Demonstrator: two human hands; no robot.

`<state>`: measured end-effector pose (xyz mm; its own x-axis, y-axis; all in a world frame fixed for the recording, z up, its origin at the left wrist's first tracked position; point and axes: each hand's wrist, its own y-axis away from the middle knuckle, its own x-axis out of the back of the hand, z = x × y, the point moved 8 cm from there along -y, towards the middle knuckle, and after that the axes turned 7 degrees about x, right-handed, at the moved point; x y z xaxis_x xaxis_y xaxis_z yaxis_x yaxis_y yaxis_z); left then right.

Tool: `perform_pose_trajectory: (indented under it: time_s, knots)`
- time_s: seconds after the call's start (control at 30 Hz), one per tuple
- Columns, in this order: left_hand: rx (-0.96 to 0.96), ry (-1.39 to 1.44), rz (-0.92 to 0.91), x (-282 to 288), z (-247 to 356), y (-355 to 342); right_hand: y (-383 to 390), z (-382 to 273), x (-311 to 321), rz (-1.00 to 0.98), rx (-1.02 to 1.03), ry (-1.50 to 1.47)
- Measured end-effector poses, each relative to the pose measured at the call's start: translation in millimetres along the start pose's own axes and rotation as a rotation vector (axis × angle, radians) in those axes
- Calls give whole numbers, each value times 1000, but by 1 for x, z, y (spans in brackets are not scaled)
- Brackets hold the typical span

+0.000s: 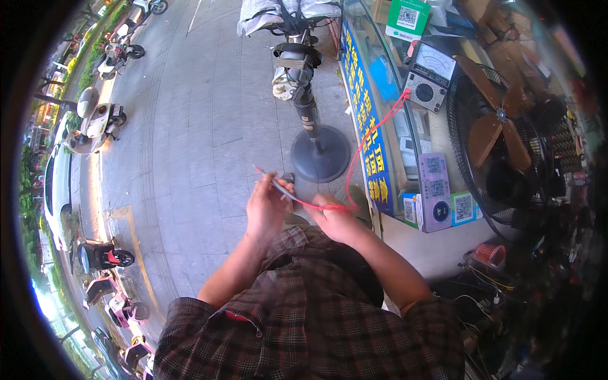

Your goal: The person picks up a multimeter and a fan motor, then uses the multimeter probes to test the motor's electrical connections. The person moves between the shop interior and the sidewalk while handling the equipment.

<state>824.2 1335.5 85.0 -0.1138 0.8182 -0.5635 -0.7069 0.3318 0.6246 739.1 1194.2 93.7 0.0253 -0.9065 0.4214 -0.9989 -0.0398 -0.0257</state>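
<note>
My left hand (266, 204) is raised in front of my body, its fingers closed around a thin test probe (281, 189). The probe's tip points up and left, toward the far side. From its other end a red test lead (373, 130) runs across to my right hand (334, 218), whose fingers are curled on the lead. Beyond the right hand, the lead loops up to an analog multimeter (430, 79) on the glass counter. A fan stand with a bare motor (285, 82) and no blades stands ahead of my hands on its round black base (320, 155).
To the right, a glass display counter (405, 136) has a blue sign along its side. A fan with brown blades (500, 117) leans there beside a purple code-display box (434, 190). A red basket (491, 254) and cables lie lower right. Scooters (101, 120) line the left.
</note>
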Motion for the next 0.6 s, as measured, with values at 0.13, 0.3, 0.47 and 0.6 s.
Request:
perform_pose_trajectory:
  time_s: [0.13, 0.3, 0.47, 0.6]
  knots:
    - [-221, -340, -188, -8, 58, 1, 31, -14, -17, -572, -162, -200]
    - [-274, -656, -285, -49, 82, 11, 38, -62, 45, -316, -71, -950]
    - [-180, -692, -426, -77, 67, 27, 4, -68, 94, 205, 175, -969]
    - [-125, -735, -432, -82, 59, 28, -20, -65, 95, 359, 218, -842]
